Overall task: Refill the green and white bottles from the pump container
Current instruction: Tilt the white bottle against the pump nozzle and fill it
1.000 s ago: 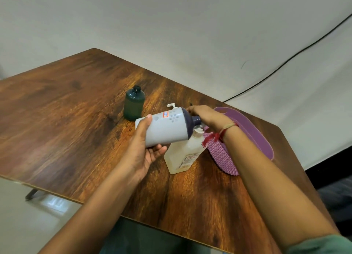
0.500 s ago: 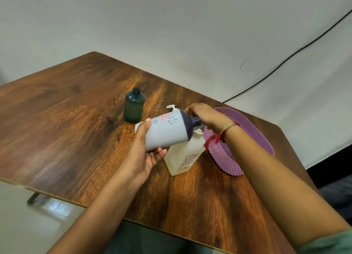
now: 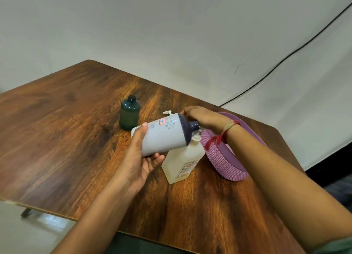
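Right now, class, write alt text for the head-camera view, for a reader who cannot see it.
A person's left hand holds a white bottle tilted on its side, its dark neck toward the pump container, whose pump head the right hand covers. A green bottle stands upright behind them on the wooden table; a purple basket sits at right.

Left hand, right hand: fingers curled

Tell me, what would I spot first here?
The white bottle, tipped sideways in the left hand over the table, its dark neck by the pump container. The right hand sits on top of that pump. A green bottle stands alone behind, and a purple basket lies to the right.
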